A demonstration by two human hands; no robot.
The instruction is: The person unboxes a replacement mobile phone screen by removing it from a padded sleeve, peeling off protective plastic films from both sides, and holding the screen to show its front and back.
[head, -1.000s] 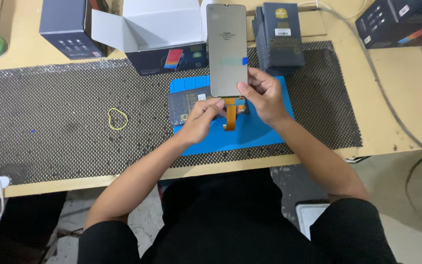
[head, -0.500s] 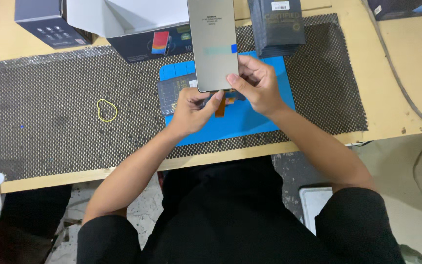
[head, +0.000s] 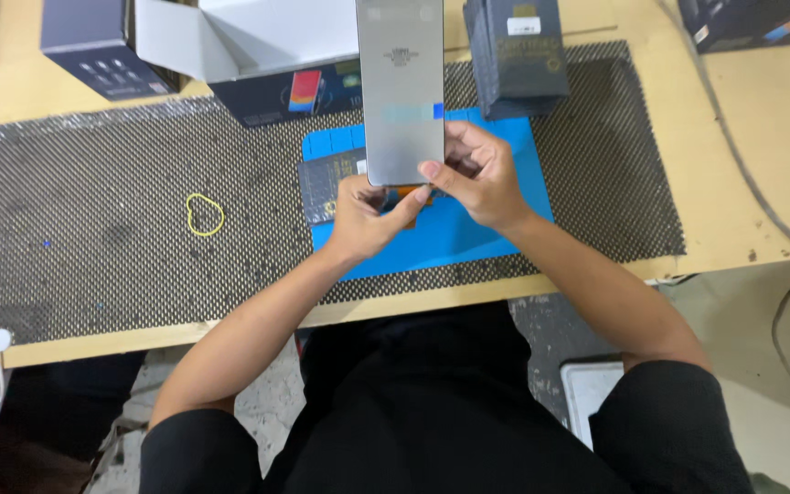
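The right hand (head: 482, 178) pinches the lower right edge of a phone display panel (head: 402, 91), thumb on its back near the bottom corner, fingers curled behind. The left hand (head: 368, 215) closes on the panel's lower left corner, its fingertips meeting the right thumb just below the bottom edge. The panel is a flat, grey, matte rectangle with rounded corners, held lengthwise away from the person above the desk; its back shows a small printed block near the top, a pale bluish patch with a small blue tab on the right edge, and an orange flex cable (head: 409, 192) peeking out under the bottom edge. Beneath the hands lies a blue work mat (head: 468, 233) on black mesh matting (head: 121, 238). A yellow rubber band (head: 204, 215) lies on the mesh to the left. A dark box (head: 518, 55) stands just right of the panel, an open box (head: 267, 46) to its left.
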